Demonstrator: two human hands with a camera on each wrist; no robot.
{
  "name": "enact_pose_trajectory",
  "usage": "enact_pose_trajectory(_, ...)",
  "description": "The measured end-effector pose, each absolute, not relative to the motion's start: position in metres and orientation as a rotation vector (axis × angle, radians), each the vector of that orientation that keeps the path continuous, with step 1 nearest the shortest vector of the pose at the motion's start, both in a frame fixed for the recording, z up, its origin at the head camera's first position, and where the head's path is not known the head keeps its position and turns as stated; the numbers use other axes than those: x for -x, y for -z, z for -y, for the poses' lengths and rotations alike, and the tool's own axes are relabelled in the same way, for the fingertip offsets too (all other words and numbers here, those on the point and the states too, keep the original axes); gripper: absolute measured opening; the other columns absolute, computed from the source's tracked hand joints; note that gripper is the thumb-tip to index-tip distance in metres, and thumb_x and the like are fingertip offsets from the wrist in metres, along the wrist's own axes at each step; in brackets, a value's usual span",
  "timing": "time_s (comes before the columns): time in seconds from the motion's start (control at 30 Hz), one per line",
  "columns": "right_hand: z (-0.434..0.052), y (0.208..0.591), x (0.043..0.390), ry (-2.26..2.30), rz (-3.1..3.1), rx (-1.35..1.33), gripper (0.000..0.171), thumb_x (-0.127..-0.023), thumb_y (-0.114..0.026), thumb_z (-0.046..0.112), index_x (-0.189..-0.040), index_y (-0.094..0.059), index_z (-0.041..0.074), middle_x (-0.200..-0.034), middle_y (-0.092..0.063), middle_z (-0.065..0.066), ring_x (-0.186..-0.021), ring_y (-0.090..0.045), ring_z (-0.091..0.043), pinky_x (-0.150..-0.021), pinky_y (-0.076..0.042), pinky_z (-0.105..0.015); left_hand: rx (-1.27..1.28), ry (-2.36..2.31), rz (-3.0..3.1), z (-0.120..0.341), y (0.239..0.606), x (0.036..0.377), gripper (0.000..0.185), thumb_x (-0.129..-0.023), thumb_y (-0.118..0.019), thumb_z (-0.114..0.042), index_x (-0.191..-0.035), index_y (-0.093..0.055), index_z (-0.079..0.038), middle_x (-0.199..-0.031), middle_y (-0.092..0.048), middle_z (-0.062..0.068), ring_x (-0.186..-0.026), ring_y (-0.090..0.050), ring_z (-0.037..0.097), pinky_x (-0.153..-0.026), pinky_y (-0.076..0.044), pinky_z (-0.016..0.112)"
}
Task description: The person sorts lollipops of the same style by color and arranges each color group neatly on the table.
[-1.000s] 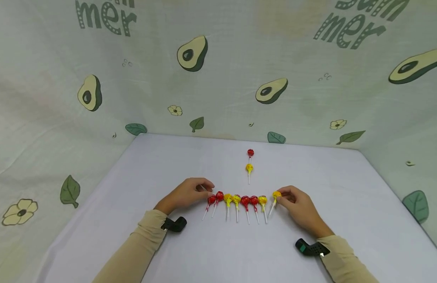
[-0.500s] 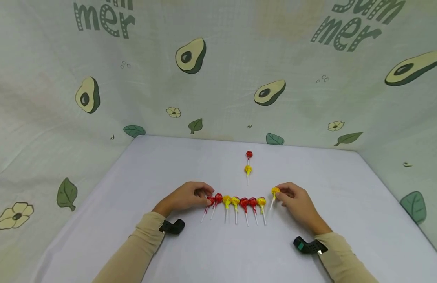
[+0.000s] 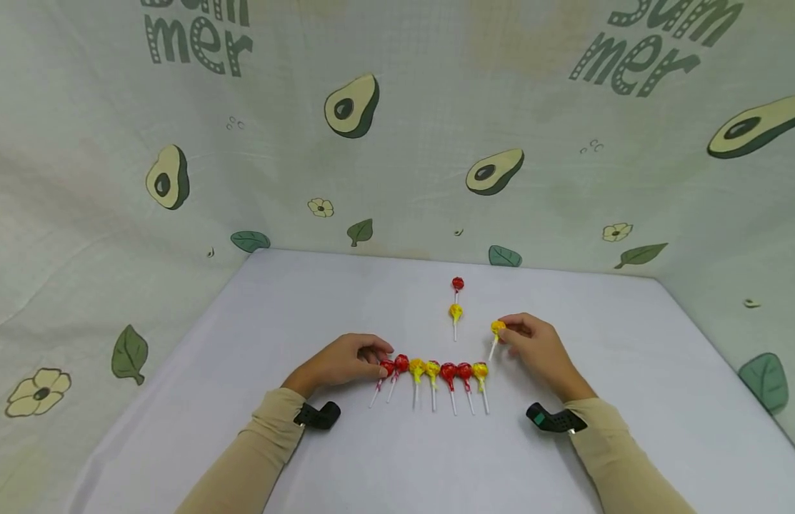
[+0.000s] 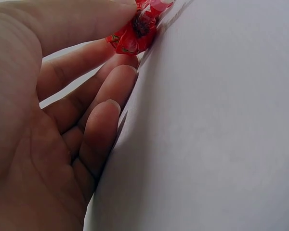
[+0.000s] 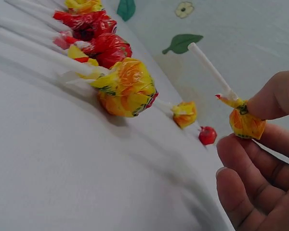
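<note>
My right hand point(image 3: 541, 350) pinches a yellow lollipop point(image 5: 246, 124) by its wrapped head between thumb and fingers, raised off the table with the white stick pointing away. On the left, my left hand point(image 3: 342, 363) has its thumb and index finger on the head of the leftmost red lollipop point(image 4: 135, 36), which lies at the end of a row. Beside it in that row are another red lollipop point(image 3: 401, 363), two yellow ones point(image 3: 417, 367), two more red ones point(image 3: 448, 371) and a yellow lollipop point(image 3: 480, 370) at the right end. All their sticks point toward me.
Farther back on the white table point(image 3: 346, 285), a red lollipop point(image 3: 458, 283) and a yellow lollipop point(image 3: 456, 312) lie one behind the other. A cloth backdrop point(image 3: 410, 171) printed with avocados and leaves rises behind the table. Each wrist wears a black camera point(image 3: 318, 415).
My right hand has lifted the yellow lollipop from the row's right end and moved it away from me, toward the back. The left hand has closed its thumb onto the leftmost red lollipop.
</note>
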State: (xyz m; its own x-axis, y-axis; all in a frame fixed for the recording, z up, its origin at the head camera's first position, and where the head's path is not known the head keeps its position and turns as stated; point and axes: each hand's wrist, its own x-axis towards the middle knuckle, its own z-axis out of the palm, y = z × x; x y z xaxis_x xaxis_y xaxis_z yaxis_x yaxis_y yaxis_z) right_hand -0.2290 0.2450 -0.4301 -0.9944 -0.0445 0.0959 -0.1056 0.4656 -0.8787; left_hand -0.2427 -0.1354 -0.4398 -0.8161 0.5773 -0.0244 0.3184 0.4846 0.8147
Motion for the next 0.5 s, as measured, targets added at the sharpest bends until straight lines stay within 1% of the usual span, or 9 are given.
enact_pose_trajectory(0.23, -0.239, 0.428, 0.244, -1.698, 2.638, -0.103, 0.038, -0.099, -0.064, 0.025, -0.128, -0.061, 0.0, -0.117, -0.066, -0.016, -0.1, -0.063, -0.029, -0.078, -0.056, -0.032, -0.728, -1.217, -2.457, 0.134, 0.438, 0.241, 0.035, -0.086, -0.08, -0.027, -0.118, -0.07, -0.017, -0.092, -0.064, -0.005, -0.087, -0.058, 0.016, -0.079, -0.048, 0.031)
enact_pose_trajectory(0.5, -0.231, 0.433, 0.261, -1.753, 2.633, -0.101, 0.039, -0.1, -0.063, 0.025, -0.131, -0.06, 0.001, -0.12, -0.064, -0.017, -0.101, -0.063, -0.029, -0.078, -0.056, -0.03, -0.744, -1.227, -2.464, 0.135, 0.442, 0.243, 0.035, -0.086, -0.08, -0.027, -0.118, -0.07, -0.017, -0.092, -0.065, -0.006, -0.086, -0.06, 0.014, -0.078, -0.048, 0.029)
